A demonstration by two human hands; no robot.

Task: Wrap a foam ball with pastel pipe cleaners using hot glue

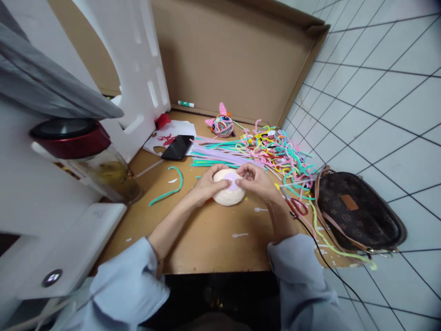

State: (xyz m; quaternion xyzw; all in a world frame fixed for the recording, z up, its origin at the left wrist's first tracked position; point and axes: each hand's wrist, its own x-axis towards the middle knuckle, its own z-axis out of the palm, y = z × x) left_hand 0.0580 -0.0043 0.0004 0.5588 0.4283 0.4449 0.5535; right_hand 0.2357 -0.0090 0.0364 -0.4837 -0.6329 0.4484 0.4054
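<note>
A cream-coloured round ball (pixel 228 197) is between my hands over the middle of the table, and a lilac patch (pixel 232 178) shows on its upper face. My left hand (pixel 208 185) is wrapped round the ball's left side, its thumb on the patch edge. At the upper right of the ball, my right hand (pixel 257 183) is closed with curled fingers, and its thumb tip meets the patch. Whether something small is pinched there, I cannot tell. Just beyond lie lilac and teal fuzzy sticks (pixel 223 156). A bent teal stick (pixel 179 179) rests left of my left hand.
Tangled coloured fuzzy sticks (pixel 275 147) lie at the back right, near a decorated pink-eared ball (pixel 223 126). Red-handled scissors (pixel 298 206), a black cable (pixel 319 248) and a brown handbag (pixel 358 211) are right. Leftward stand a phone (pixel 178 147) and a red-lidded bottle (pixel 103 170).
</note>
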